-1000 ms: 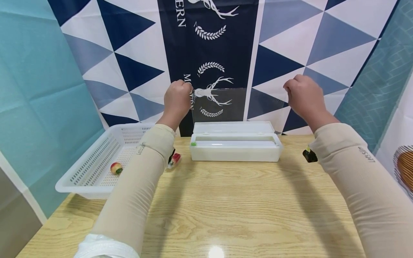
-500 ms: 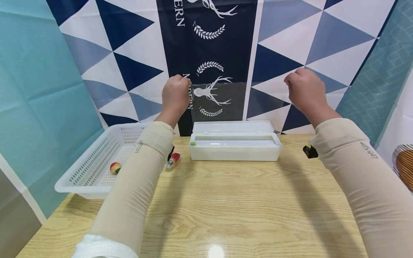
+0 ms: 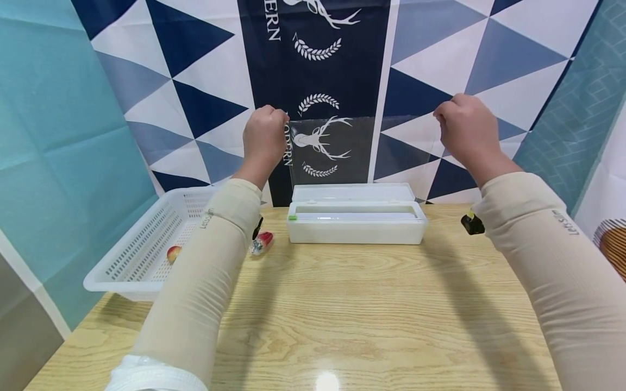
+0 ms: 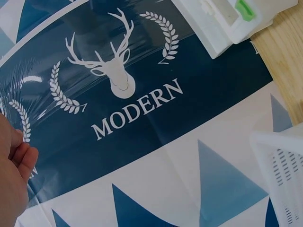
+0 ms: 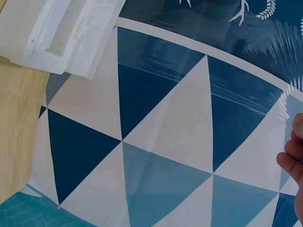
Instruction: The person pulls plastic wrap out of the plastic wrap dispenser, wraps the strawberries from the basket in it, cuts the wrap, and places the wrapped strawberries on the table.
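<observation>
A clear sheet of cling film [image 3: 362,146] stretches upright between my two raised hands, above a white cling film dispenser [image 3: 357,232]. My left hand [image 3: 266,138] pinches the film's upper left corner, fingers curled. At the upper right corner, my right hand [image 3: 467,127] grips it the same way. In the left wrist view, shiny creases run across the film [image 4: 33,78] toward the left fingers. Creases also fan out from the right fingertips on the film [image 5: 279,61] in the right wrist view. The dispenser's lid stands open, with a green tab [image 3: 292,218] at its left end.
Left on the wooden table [image 3: 362,315] stands a white slotted basket [image 3: 122,282] holding a small red-yellow fruit [image 3: 173,253]. Beside my left forearm lies a red item in clear wrap [image 3: 264,239]. A patterned cloth [image 3: 205,65] hangs behind. A brown round object [image 3: 613,250] shows far right.
Both hands have risen steadily, drawing the cling film higher above the dispenser. The left hand has also drifted slightly left. The dispenser stays in place.
</observation>
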Motion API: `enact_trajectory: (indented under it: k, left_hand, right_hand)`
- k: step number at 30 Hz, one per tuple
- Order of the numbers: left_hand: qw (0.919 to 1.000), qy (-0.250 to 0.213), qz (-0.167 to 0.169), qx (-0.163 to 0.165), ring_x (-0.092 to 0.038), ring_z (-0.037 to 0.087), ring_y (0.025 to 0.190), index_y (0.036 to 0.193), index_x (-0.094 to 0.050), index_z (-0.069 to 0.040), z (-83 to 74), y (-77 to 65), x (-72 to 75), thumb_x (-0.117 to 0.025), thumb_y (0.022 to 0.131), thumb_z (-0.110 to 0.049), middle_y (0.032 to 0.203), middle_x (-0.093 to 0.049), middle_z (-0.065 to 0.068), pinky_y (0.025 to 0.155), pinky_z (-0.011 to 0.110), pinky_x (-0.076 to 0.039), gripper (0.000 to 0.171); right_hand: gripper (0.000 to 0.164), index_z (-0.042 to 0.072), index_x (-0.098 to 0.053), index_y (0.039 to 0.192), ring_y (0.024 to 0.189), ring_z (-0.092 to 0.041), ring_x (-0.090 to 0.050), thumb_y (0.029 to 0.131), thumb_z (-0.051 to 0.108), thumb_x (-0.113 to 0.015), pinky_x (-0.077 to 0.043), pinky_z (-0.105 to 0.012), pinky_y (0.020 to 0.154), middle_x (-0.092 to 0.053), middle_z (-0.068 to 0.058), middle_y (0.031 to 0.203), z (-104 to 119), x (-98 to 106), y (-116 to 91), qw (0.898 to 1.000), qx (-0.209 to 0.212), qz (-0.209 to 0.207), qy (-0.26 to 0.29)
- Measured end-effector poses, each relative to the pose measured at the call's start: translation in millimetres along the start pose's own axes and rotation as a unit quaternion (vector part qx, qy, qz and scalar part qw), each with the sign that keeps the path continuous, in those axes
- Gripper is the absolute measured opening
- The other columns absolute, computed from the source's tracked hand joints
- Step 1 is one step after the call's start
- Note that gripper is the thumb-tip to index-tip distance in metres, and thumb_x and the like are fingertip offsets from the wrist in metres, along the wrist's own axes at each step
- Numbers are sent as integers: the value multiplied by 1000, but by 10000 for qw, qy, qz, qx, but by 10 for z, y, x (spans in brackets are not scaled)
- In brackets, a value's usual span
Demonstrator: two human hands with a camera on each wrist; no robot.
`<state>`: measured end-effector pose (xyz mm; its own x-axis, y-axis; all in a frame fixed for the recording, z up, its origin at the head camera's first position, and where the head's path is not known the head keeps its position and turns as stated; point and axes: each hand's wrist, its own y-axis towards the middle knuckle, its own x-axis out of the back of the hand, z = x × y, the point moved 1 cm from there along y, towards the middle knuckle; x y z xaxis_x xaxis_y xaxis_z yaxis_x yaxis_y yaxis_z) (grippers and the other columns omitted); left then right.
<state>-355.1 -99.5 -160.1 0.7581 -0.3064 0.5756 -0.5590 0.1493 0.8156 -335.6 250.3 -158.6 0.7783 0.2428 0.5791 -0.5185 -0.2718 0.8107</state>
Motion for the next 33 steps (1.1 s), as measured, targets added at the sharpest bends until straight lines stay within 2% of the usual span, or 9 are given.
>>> enact_trajectory:
  k: [7,13,24,29,33]
  left_hand:
    - [9999,-21,-119,-38,-61,23,98,103,-72,-2,-13,31,60,-57,86,13,100,-67,10,89,26,-50,27]
    - [9997,-42,-224,-76,-61,23,97,102,-72,-1,-8,57,82,-55,86,14,99,-68,11,89,26,-50,28]
    - [9984,-339,-416,-163,-61,24,96,101,-72,-1,-6,55,164,-52,90,9,98,-67,11,88,27,-50,26]
    - [9984,-470,-298,-111,-60,23,95,101,-73,-2,20,28,232,-53,94,2,98,-67,9,88,27,-49,21]
    - [9979,-613,26,-194,-59,23,95,107,-71,-2,49,-21,334,-55,97,-4,100,-67,10,89,27,-49,19]
  right_hand:
    - [18,-14,-66,100,85,-47,-54,95,-7,-50,-48,-57,74,-57,-31,89,-14,44,43,9998,96,-190,53]
    - [19,-14,-66,100,87,-47,-54,95,-6,-49,-48,-58,75,-58,-31,90,2,94,74,9998,57,-167,-39]
    - [23,-14,-65,104,91,-46,-53,97,-4,-46,-47,-57,81,-59,-30,94,38,192,58,9996,-24,-279,-51]
    - [23,-12,-66,102,88,-44,-52,96,-3,-46,-45,-56,78,-59,-28,92,61,269,-18,9991,34,-358,215]
    - [18,-11,-66,101,87,-40,-53,94,0,-52,-44,-52,75,-60,-26,93,78,351,-113,9983,60,-291,506]
